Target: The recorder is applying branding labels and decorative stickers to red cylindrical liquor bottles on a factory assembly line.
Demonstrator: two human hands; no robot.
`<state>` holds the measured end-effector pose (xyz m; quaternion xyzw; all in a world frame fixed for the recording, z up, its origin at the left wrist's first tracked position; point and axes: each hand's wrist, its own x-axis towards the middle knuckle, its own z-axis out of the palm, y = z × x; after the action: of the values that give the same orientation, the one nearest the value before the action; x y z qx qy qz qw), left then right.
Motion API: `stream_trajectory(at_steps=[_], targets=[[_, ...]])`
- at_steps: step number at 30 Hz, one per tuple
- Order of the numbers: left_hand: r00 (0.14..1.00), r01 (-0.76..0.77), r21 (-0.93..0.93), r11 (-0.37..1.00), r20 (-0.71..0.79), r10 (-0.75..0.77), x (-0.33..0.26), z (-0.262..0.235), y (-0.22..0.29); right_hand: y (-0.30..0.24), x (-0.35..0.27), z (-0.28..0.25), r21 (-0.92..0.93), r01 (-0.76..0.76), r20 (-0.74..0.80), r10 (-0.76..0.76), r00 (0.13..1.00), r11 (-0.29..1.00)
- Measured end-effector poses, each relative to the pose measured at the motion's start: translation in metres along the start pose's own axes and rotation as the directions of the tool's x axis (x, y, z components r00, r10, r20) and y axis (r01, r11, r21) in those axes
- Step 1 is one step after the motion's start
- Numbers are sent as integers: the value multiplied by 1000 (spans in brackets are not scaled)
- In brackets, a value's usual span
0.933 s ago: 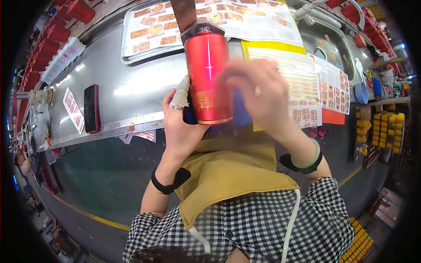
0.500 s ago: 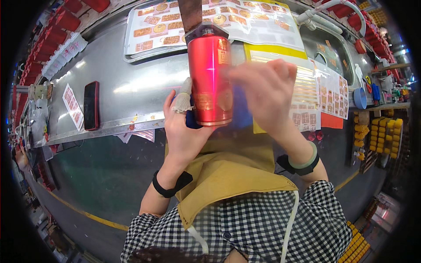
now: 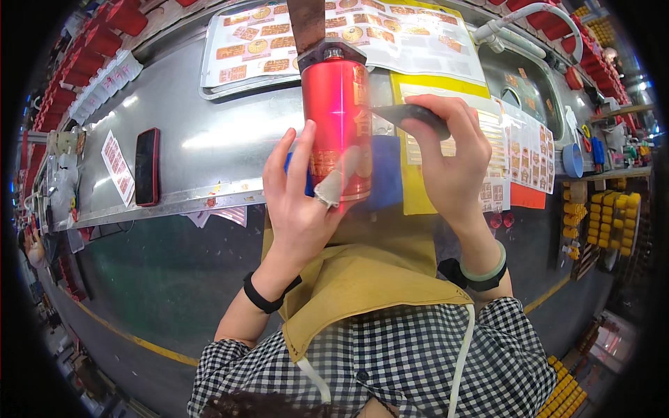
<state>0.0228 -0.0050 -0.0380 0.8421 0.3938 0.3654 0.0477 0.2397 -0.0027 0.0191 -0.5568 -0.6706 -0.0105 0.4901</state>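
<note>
A red, shiny bottle (image 3: 333, 97) with gold decoration lies with its neck away from me, at a dark metal holder (image 3: 333, 50). My left hand (image 3: 301, 188) holds the near end of the bottle. Two fingers stretch along its left side, and a digit in a whitish finger cover (image 3: 329, 189) presses on its surface. In my right hand (image 3: 453, 150), thumb and fingers pinch a dark, flat tool (image 3: 418, 118) that narrows to a point. That tip comes up to the bottle's right side; whether it touches I cannot tell. Blue material (image 3: 385, 171) shows beneath the bottle.
Sheets of gold stickers (image 3: 418, 42) lie on a tray beyond the bottle, with more sheets (image 3: 526, 146) to the right. A phone (image 3: 146, 167) and a small sticker strip (image 3: 117, 167) rest on the metal bench at left. A sink (image 3: 550, 76) with a white pipe is at far right.
My left hand has shifted its hold, with fingers now raised along the bottle's side. The right hand, blurred before, has moved slightly right, and its dark tool now shows plainly.
</note>
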Motion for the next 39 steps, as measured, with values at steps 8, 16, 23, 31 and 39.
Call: stream_trajectory(at_steps=[8, 16, 23, 31, 39], targets=[[993, 115, -11, 993, 2, -115, 5, 0, -2, -1, -8, -5, 40, -106, 73, 103, 992, 994], [953, 302, -247, 921, 67, -294, -8, 10, -9, -6, -8, 0, 45, -2, 107, -3, 994, 999], [978, 189, -163, 968, -57, -200, -13, 11, -8, -26, -36, 1, 102, 374, 299, -387, 872, 922], [963, 246, -251, 936, -48, -267, -9, 1, 0, -16, -43, 9, 58, 300, 240, -305, 922, 952], [921, 344, -473, 811, 3, -389, -8, 1, 5, -12, 22, 23, -130, 306, 279, -262, 924, 943]])
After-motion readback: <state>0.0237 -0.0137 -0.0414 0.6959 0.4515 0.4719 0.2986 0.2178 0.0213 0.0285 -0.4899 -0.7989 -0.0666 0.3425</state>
